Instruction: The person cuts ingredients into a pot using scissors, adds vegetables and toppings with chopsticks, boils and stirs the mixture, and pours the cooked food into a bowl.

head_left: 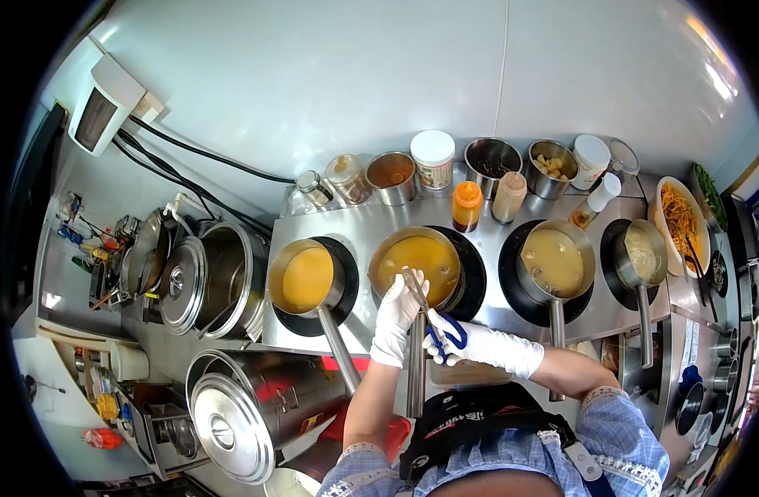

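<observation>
Both my hands wear white gloves and meet above the second saucepan, which holds yellow-brown broth. My right hand grips a pair of scissors by the dark blue handles. Their metal blades point up and left, passing beside my left fingers. My left hand is closed, its fingertips pinched close to the blades over the broth. Whatever it holds, if anything, is too small or hidden to make out. The saucepan's handle runs towards me, partly covered by my hands.
Left of it stands a saucepan of orange-yellow soup; rightward are a saucepan of pale broth and one with noodles. Sauce bottles and tubs line the back. Large steel pots stand at left, a shredded-carrot tub at right.
</observation>
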A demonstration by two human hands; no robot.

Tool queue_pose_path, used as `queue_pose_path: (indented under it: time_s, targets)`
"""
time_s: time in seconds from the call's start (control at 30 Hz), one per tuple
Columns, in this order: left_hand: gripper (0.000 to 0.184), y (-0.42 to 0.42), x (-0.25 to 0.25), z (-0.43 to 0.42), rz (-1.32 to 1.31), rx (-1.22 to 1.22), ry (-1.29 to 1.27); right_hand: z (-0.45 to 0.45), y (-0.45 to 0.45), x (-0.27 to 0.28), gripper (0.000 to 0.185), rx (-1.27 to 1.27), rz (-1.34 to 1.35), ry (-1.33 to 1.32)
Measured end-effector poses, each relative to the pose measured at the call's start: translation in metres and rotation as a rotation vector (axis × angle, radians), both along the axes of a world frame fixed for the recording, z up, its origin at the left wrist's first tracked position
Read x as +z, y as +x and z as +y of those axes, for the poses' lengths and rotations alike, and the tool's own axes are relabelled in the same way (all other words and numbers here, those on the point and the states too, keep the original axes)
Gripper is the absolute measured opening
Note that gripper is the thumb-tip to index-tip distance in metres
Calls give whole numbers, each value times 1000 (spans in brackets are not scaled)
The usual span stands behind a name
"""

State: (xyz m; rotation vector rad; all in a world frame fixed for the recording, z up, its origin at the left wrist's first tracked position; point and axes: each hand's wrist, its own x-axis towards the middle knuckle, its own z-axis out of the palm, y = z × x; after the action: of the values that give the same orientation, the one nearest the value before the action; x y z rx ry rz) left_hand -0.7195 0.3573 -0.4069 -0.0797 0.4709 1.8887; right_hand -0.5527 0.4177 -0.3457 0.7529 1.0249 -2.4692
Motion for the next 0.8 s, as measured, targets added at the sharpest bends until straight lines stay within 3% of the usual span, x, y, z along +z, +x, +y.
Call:
queue_pose_path:
  time_s: [0.33, 0.43, 0.67, 0.8]
  targets:
    - [32, 2, 9, 0, -123, -61, 25, 2, -3, 2, 74, -18, 37, -54]
    - [31, 0, 3, 0, -125, -83, 33, 0, 0, 1, 65, -31, 54, 8]
    - [31, -7, -6, 3, -87, -115, 5, 9, 5, 12, 64, 0, -33, 259]
    - [31, -13, -7, 8, -76, -160, 26, 8, 3, 1, 56, -102, -34, 182]
